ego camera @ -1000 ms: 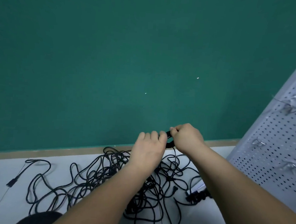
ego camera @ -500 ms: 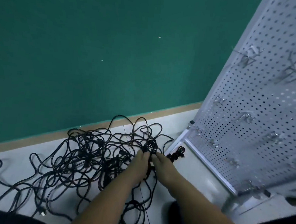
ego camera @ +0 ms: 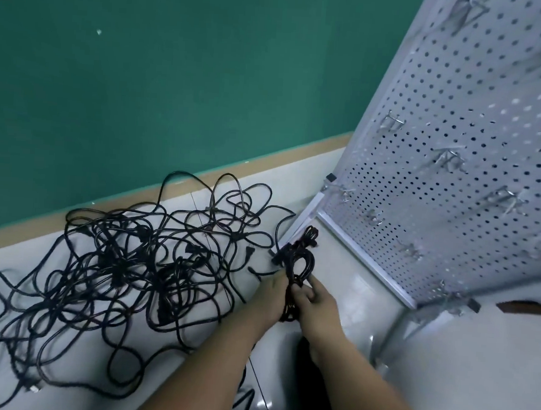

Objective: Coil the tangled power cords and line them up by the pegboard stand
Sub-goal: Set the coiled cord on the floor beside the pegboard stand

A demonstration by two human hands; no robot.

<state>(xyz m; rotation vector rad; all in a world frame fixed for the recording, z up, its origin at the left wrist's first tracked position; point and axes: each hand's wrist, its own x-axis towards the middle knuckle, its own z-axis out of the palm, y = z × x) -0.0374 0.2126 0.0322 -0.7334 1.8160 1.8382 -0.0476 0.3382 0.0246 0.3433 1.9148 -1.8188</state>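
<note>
- Stand [ego camera: 454, 184]: white perforated panel, leaning in this view, its lower frame on the pale floor [ego camera: 362, 293]. Wire hooks [ego camera: 449, 155] stick out of the panel; blurred.
- Coil [ego camera: 300, 263]: black cord bundled into a narrow hank, just off the stand's near-left foot. Its far end lies close to that foot; contact not clear. Whether the dark loops at the far end are the same cord or a second small bundle, cannot tell.
- Left hand [ego camera: 271, 295]: on the side of the coil away from the stand, fingers closed onto its near end; fingertips hidden by the cord.
- Right hand [ego camera: 317, 304]: on the stand side of the coil, fingers curled over the strands, pinching them against the thumb. The hands sit close together with the coil between them.
- Tangle [ego camera: 139, 260]: loose black cords in overlapping loops on the floor, well left of the stand, a few strands reaching toward the coil.
- Wall [ego camera: 176, 72]: green, behind the tangle, meeting the stand's far edge.
</note>
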